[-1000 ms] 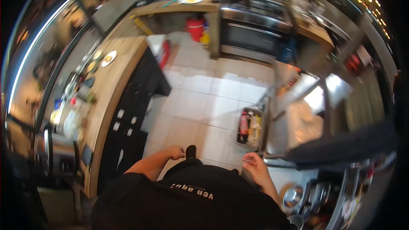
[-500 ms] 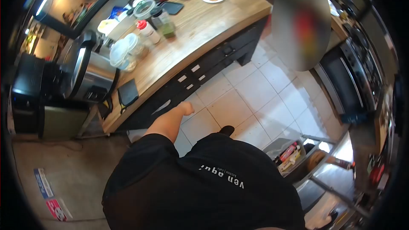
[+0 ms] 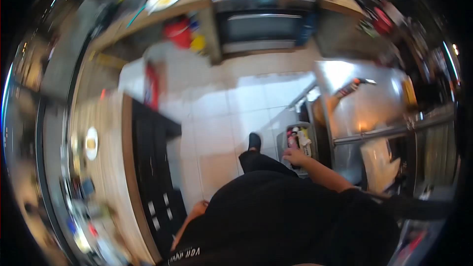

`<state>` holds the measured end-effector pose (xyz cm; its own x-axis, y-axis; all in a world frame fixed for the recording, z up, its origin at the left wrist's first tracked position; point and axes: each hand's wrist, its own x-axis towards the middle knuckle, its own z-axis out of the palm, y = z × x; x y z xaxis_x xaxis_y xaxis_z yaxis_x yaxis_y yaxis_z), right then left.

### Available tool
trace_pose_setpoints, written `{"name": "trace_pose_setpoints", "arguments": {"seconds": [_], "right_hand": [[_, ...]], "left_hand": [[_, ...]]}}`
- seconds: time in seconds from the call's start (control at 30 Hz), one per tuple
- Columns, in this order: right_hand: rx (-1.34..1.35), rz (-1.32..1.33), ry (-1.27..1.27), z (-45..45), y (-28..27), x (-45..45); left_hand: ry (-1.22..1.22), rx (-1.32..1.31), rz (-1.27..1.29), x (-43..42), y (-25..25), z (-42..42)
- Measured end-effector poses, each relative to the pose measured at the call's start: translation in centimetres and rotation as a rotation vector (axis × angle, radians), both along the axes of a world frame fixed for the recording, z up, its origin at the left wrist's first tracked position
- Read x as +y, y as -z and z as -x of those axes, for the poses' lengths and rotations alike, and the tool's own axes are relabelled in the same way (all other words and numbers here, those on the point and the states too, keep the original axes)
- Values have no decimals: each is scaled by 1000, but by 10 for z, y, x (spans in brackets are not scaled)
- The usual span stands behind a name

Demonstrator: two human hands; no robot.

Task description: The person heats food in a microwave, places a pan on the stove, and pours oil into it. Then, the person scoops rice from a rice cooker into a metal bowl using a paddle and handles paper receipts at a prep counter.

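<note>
Right hand, bare, now visible at the open grey plastic bin; half a second earlier it is out of view. Its fingers are loosely bent, with no object seen between them; whether they touch the bin cannot be told. The bin, holding pink-red and yellow-white packages, lies beside the shiny steel table. Left hand, now closer to the wearer's black shirt, is near the black drawer unit with white labels; its finger state cannot be told. The view now faces the steel-fronted oven, and neither hand shows a held object.
</note>
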<state>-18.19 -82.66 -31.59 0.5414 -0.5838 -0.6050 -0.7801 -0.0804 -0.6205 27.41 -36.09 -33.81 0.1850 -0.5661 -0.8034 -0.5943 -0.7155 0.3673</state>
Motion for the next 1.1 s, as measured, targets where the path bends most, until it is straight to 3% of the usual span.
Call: {"name": "trace_pose_setpoints", "arguments": {"seconds": [0.1, 0.17, 0.33, 0.4, 0.53, 0.6, 0.67, 0.73, 0.8, 0.87, 1.0, 1.07, 1.1], "right_hand": [[-68, -16, 129, -55, -6, -62], [-88, 0, -13, -86, -23, -107], [-181, 61, -45, -152, -77, -219], [-226, 90, -41, -164, -94, -262], [-332, 159, 73, -186, -105, -340], [-302, 163, 220, -185, -99, -371], [-293, 249, 349, -179, -79, -394], [-200, 285, 439, -170, -60, -412], [-266, 52, 652, -167, -63, -429], [-307, 26, 736, -168, -74, -446], [-451, 17, 917, -174, -89, -508], [-504, -10, 1088, -174, -107, -558], [-601, -44, 1156, -166, -107, -592]], "left_hand": [[-68, -21, 45, -96, -19, -55], [-95, -47, 94, -157, -31, -87], [-214, -41, 335, -304, -68, -145], [-618, 78, 286, -357, -66, -161], [-482, 82, 216, -437, -68, -170], [-20, -35, 155, -469, -54, -189], [231, -18, 65, -502, -34, -215], [324, -11, 3, -543, -26, -248], [371, -42, -27, -589, -21, -283], [387, -111, -1, -646, -15, -316], [87, -189, 215, -774, -23, -367], [-205, -102, 237, -848, -83, -348], [-201, -102, 229, -876, -85, -348]]}}
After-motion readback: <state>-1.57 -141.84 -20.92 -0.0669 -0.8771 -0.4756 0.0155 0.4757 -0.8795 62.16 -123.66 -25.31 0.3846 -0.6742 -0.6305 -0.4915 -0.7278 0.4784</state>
